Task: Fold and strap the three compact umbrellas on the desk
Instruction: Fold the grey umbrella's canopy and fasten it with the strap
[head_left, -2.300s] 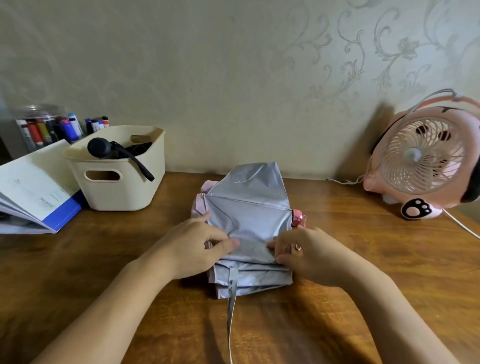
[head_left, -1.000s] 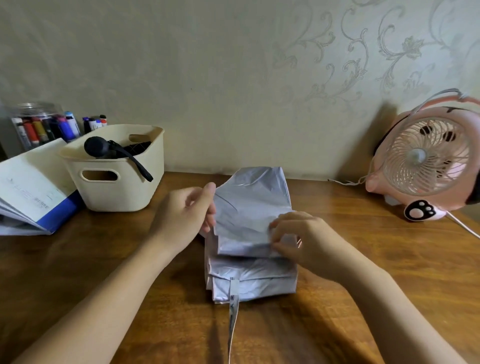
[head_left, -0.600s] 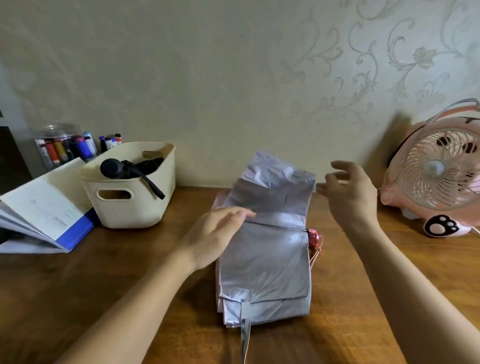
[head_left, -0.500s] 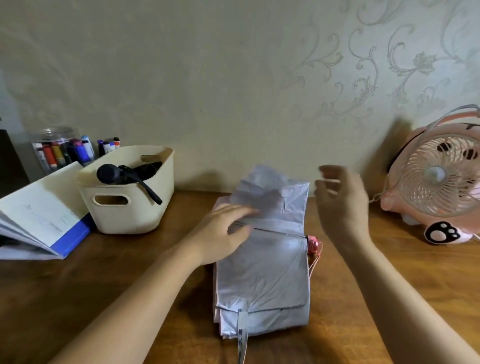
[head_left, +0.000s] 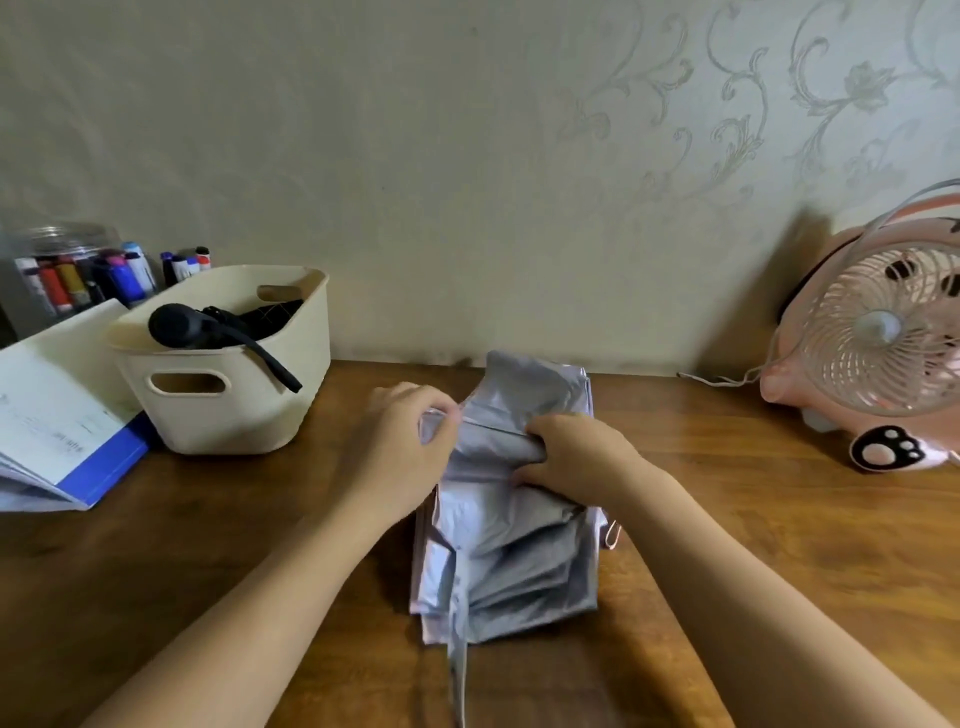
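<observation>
Between both sets of fingers, the silver umbrella (head_left: 514, 561) was held on the desk (head_left: 208, 545).
Its left edge was pinched by the left hand (head_left: 400, 447); a middle fold was gripped in the curled fingers of the right hand (head_left: 576, 457).

The brown wooden bench (head_left: 208, 545) carries a silver umbrella (head_left: 519, 561), lying flat directly under the fingers (head_left: 441, 415). Well to the left of the fingers stands a cream basket (head_left: 223, 415), with an open booklet (head_left: 52, 431) and a marker jar (head_left: 67, 270) farther left. Far to the right of the fingers sits a pink fan (head_left: 878, 338).
</observation>
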